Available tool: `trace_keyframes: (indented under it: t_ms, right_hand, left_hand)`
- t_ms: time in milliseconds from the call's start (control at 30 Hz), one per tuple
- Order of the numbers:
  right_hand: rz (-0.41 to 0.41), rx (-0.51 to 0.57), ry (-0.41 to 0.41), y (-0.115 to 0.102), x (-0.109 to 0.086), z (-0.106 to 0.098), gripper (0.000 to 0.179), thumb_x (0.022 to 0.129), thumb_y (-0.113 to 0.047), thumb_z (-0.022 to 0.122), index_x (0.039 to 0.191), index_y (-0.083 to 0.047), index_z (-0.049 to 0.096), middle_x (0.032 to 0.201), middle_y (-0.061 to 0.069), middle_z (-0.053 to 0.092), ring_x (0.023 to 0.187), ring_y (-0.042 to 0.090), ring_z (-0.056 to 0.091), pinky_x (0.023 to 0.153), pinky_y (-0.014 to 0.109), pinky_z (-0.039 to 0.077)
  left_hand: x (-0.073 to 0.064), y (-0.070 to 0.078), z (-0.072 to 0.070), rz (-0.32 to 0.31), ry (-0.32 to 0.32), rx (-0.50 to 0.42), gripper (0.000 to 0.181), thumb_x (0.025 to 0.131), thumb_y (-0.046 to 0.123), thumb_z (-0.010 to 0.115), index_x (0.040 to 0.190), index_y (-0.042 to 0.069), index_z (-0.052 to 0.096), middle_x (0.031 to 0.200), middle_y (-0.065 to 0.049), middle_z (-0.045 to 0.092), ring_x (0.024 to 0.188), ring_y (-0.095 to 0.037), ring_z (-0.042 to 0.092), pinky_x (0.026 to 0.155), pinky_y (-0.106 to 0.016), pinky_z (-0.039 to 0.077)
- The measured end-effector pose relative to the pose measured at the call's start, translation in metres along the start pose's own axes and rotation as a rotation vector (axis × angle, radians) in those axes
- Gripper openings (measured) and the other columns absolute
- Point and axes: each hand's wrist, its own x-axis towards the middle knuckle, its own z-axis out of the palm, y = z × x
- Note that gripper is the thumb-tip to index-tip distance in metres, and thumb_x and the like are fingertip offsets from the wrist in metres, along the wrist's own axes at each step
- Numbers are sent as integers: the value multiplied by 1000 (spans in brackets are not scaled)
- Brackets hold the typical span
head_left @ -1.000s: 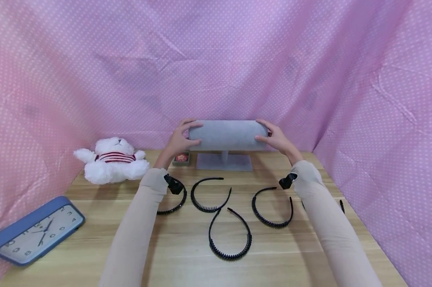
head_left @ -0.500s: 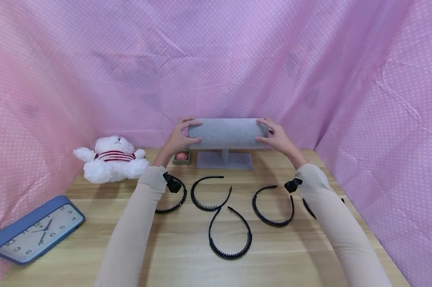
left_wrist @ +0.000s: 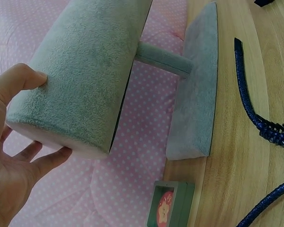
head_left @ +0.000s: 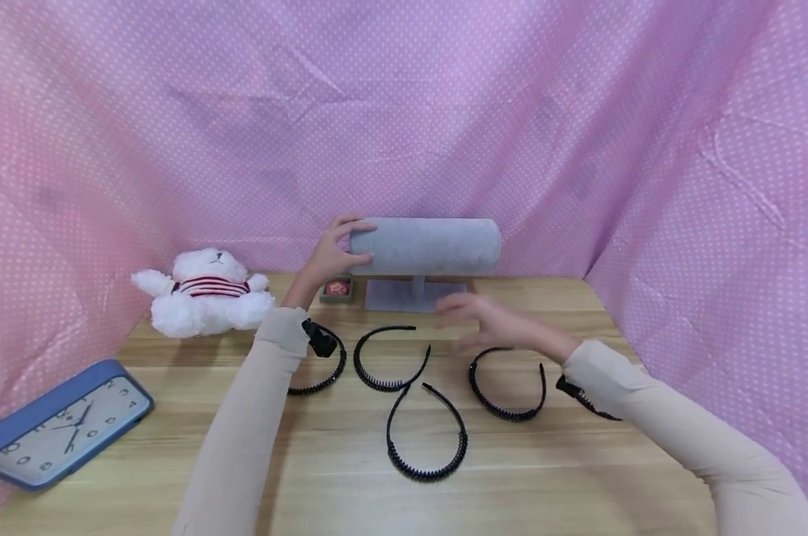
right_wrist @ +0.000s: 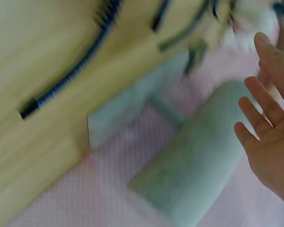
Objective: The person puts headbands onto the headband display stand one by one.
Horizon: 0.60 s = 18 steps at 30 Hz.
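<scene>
A grey plush roll-shaped display stand [head_left: 430, 246] stands at the back of the table on a flat base. My left hand [head_left: 330, 257] grips the roll's left end, thumb on its side and fingers on the end face in the left wrist view. My right hand [head_left: 497, 321] is in the air in front of the base, fingers extended and blurred, holding nothing. Below it on the table lies a black toothed headband [head_left: 504, 412]. Others lie nearby: one at the centre front [head_left: 422, 475], another headband [head_left: 374, 383] behind it, and a headband [head_left: 323, 386] partly hidden by my left arm.
A white plush bear [head_left: 209, 298] in a striped top sits at the back left. The blue clock [head_left: 68, 428] lies front left. A small green box [head_left: 337, 289] stands beside the base. Another headband [head_left: 596, 409] is partly covered by the right sleeve. Pink dotted cloth surrounds the table.
My right hand has let go of the roll's right end and moved down and toward the front. The left hand keeps its hold at the left end.
</scene>
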Motion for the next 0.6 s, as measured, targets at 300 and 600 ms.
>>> trace_keyframes:
  t_ms: [300, 600]
  right_hand:
    - [-194, -101, -197, -30, -26, 44, 33, 79, -7, 86, 110, -16, 81, 125, 4, 72, 128, 32, 60, 105, 44, 52]
    - [-340, -205, -173, -27, -47, 71, 25, 82, -11, 83, 105, -19, 82, 118, 2, 73, 116, 21, 64, 99, 30, 55]
  left_hand:
    - [-1, -1, -1, 13, 6, -14, 51, 86, -4, 76, 135, -6, 61, 159, -26, 31, 150, -41, 23, 120, -63, 30]
    - [-2, 1, 2, -1, 4, -9, 50, 87, -4, 75, 135, -6, 60, 159, -24, 32, 150, -41, 23, 120, -62, 29]
